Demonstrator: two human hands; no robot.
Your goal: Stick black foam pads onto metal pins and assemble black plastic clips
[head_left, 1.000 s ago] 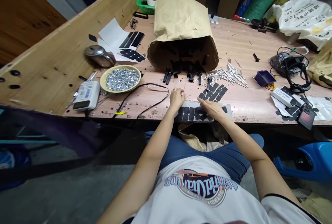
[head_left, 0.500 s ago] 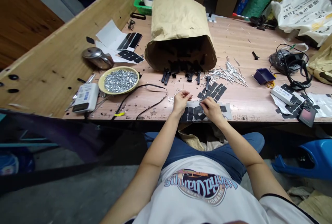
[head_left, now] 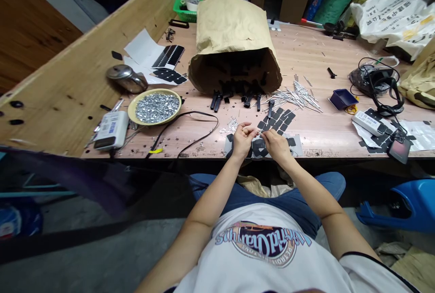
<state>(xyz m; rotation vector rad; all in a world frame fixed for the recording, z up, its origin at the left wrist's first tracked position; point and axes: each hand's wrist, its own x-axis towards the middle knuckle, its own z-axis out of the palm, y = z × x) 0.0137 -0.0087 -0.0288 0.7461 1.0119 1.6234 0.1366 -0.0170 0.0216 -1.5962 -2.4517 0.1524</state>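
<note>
My left hand (head_left: pixel 242 141) and my right hand (head_left: pixel 276 145) meet fingertip to fingertip just above the table's front edge. A thin metal rod (head_left: pixel 260 132) shows between them, pinched in my right fingers. My left fingers are pinched too, on something too small to make out. Black rounded pads (head_left: pixel 261 149) on a pale sheet lie beneath both hands, and more black pads (head_left: pixel 280 120) lie just beyond. Small silvery pieces (head_left: pixel 232 124) are scattered past my left hand. A black plastic part (head_left: pixel 271 105) stands out behind the pads, beside a pile of metal rods (head_left: pixel 299 97).
An open brown paper sack (head_left: pixel 234 26) of black plastic parts lies in the middle. On the left are a yellow bowl (head_left: pixel 136 111) of small metal pieces, a metal pot (head_left: pixel 125 78) and a white box (head_left: pixel 111 130). To the right sits a dark blue tray (head_left: pixel 343 99).
My left hand has moved right and its fingertips now meet my right hand's at the rod. The small silvery pieces beyond it show more fully. The view has shifted slightly.
</note>
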